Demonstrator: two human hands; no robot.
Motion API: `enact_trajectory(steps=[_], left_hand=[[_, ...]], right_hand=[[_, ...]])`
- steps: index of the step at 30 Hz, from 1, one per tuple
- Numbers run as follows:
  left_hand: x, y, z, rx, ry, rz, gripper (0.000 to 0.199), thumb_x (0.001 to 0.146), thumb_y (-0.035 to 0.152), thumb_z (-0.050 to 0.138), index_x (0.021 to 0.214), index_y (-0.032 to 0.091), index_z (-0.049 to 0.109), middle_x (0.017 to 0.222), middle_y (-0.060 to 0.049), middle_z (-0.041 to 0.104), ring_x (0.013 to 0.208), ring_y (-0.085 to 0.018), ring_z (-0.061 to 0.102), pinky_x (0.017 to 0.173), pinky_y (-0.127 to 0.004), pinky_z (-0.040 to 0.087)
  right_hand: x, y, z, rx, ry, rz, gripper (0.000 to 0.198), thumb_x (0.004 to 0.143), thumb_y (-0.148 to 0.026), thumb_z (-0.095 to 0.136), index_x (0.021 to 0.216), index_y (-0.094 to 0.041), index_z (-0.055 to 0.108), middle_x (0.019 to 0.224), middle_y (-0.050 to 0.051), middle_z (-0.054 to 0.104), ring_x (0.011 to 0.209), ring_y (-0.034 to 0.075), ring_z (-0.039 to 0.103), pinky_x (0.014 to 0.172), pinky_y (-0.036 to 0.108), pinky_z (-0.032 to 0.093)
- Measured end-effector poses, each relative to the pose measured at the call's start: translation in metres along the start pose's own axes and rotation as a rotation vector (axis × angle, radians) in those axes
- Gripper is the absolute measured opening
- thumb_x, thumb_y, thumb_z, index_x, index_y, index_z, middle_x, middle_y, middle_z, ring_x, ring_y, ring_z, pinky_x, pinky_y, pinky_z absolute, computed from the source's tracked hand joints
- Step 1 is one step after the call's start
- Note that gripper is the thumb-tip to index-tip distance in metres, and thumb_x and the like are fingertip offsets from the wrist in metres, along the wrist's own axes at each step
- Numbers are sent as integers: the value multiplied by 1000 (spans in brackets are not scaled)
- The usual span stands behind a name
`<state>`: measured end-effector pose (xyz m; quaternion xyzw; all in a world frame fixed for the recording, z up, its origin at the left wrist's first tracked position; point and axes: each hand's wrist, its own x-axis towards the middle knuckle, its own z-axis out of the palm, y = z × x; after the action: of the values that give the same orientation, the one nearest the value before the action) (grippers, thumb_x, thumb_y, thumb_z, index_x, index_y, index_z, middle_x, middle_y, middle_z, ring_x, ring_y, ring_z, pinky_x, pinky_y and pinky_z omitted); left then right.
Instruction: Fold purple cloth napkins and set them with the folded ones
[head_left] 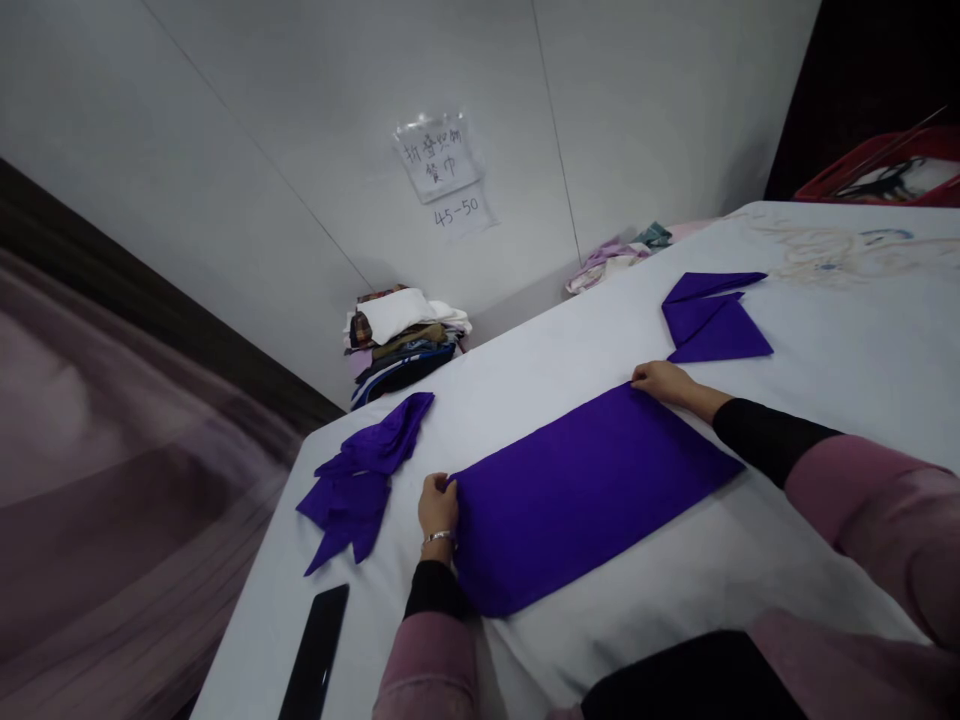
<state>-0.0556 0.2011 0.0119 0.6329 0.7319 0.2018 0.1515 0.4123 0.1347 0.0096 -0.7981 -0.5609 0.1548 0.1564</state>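
A purple napkin [577, 495], doubled into a long rectangle, lies across the white-covered table in front of me. My left hand [438, 508], with a bracelet at the wrist, pinches its far left corner. At the far right corner, my right hand [664, 384] grips the cloth between thumb and fingers. Beyond my right hand lies a second purple napkin [712, 325], folded into an angular shape with points. Crumpled purple cloths [360, 485] lie to the left of my left hand.
A black phone [316, 650] lies on the table [510, 370] at the front left. Stacked clothes [401, 335] stand against the wall past the far edge, with more cloths [611, 260] farther right. A red basket [877, 165] is at the back right. Sheer pink fabric [112, 480] hangs at left.
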Motion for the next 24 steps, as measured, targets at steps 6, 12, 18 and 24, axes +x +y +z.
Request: enact_trajectory(steps=[6, 12, 18, 24], left_hand=[[4, 2, -5, 29, -17, 41, 33, 79, 21, 56, 112, 22, 56, 107, -2, 68, 95, -16, 63, 85, -28, 49], [-39, 35, -6, 48, -37, 252, 43, 83, 31, 53, 123, 15, 53, 131, -9, 55, 124, -18, 47, 108, -29, 33], [-110, 91, 33, 214, -357, 626, 60, 87, 45, 43, 140, 17, 38, 152, -11, 26, 141, -27, 20, 115, -50, 18], [-107, 80, 50, 310, -302, 604, 73, 86, 61, 31, 144, 16, 30, 153, -12, 22, 143, -30, 12, 114, -56, 11]], right_hand=[[2, -1, -6, -39, 17, 42, 27, 79, -33, 54, 89, -15, 70, 90, 13, 71, 83, 24, 62, 67, 30, 44], [-36, -42, 10, 9, 106, -208, 45, 87, -40, 44, 122, -14, 58, 126, 14, 59, 115, 26, 53, 96, 35, 40], [-90, -135, 81, 33, -9, -619, 52, 87, -50, 40, 138, -39, 37, 148, -3, 35, 136, 22, 30, 109, 42, 25], [-72, -107, 75, -40, -38, -512, 59, 83, -59, 44, 135, -32, 45, 147, 2, 37, 136, 23, 29, 110, 41, 18]])
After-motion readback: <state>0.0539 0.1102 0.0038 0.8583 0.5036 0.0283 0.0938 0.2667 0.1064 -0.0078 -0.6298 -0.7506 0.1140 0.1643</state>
